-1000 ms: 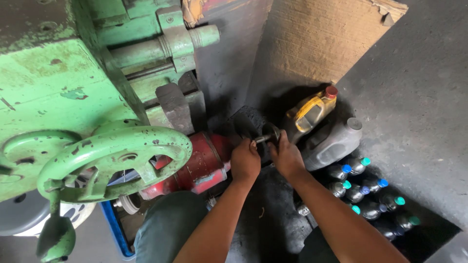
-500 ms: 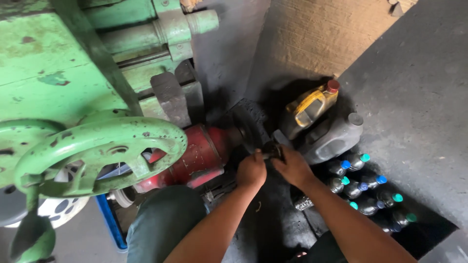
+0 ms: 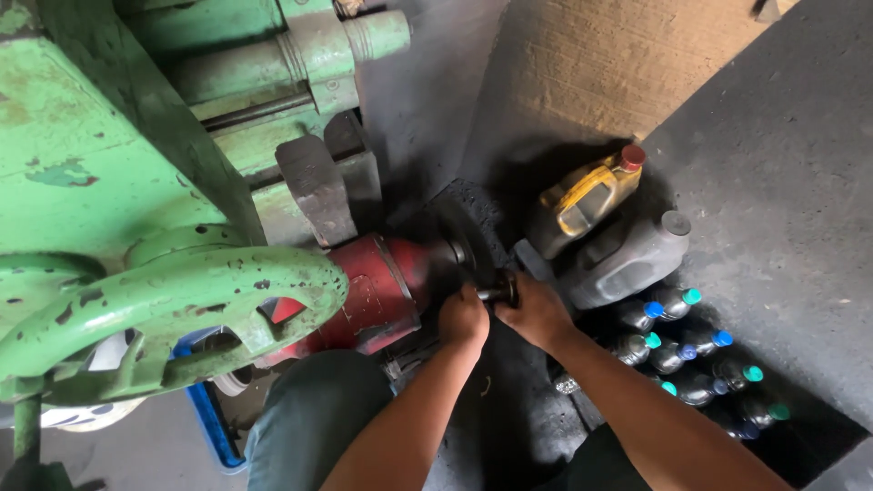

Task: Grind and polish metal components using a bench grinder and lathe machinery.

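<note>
Workshop: green machine tool (image 3: 136,164), oil jugs (image 3: 591,195), grimy floor (image 3: 782,209).

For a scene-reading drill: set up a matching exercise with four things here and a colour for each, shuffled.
Things:
1. handwheel
2. motor housing
3. upper jug
4. lower jug

Colours:
A. grey
B. green
C. yellow with a red cap
D. red

Pairs: 1-B, 2-D, 3-C, 4-A. Both hands, left hand and right hand, meet at the small dark part by the motor housing.

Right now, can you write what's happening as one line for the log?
left hand: on dark wheel of red motor | right hand: gripping small dark tool | beside: yellow jug, grey jug, bottles
</note>
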